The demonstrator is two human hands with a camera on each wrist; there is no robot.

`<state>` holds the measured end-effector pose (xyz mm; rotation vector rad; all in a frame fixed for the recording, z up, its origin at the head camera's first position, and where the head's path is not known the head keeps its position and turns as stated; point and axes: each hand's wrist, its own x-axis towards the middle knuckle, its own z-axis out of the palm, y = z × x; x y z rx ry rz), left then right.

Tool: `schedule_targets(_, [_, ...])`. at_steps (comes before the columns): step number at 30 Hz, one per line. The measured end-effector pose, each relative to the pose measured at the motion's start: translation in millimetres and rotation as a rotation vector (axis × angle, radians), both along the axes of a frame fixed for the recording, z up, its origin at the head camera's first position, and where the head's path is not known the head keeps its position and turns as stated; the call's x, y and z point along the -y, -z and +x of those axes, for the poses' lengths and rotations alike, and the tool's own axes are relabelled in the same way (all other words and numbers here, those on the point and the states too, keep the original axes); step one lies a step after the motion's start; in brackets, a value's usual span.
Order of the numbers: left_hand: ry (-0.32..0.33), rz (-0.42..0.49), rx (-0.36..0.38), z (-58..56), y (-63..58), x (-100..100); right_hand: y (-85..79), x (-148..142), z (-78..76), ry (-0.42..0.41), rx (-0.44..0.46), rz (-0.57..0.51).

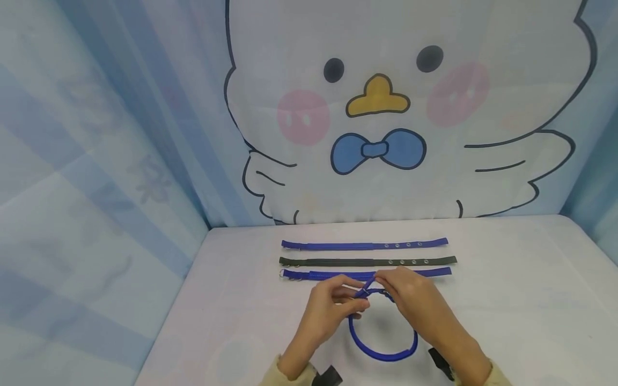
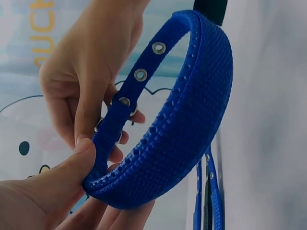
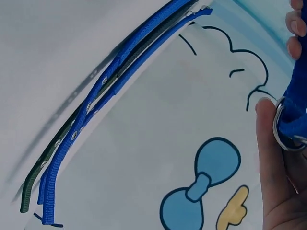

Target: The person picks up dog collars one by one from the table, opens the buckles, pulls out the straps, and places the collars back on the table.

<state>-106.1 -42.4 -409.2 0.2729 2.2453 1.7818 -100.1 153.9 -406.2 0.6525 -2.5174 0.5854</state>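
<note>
A blue pet collar [image 1: 386,358] is bent into a loop above the table's front part. At its upper left, my left hand [image 1: 328,306] pinches the collar between thumb and fingers. My right hand [image 1: 414,300] grips the strap at the top of the loop, close to the left fingers. The left wrist view shows the collar's padded band [image 2: 204,91] and metal eyelets [image 2: 140,75] along the thinner strap. Part of a metal buckle or ring [image 3: 279,125] appears in the right wrist view. Fingers partly hide the fastening.
Behind the hands, three straight collars lie side by side: a blue one [image 1: 338,246] farthest back, a dark green one [image 1: 338,262], and another blue one [image 1: 309,275] nearest. The pale table [image 1: 241,321] meets a cartoon-printed curtain [image 1: 376,198] at the back.
</note>
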Motion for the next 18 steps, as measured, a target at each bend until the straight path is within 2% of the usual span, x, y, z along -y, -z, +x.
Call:
schedule_targets(6, [-0.029,0.018,-0.043,1.7,-0.2,0.0,2.5,4.5,-0.1,0.023,-0.023,-0.041])
schedule_targets(18, [-0.067,0.004,-0.076,2.7,4.7,2.8,-4.6,4.0,-2.5,-0.036,-0.072,0.088])
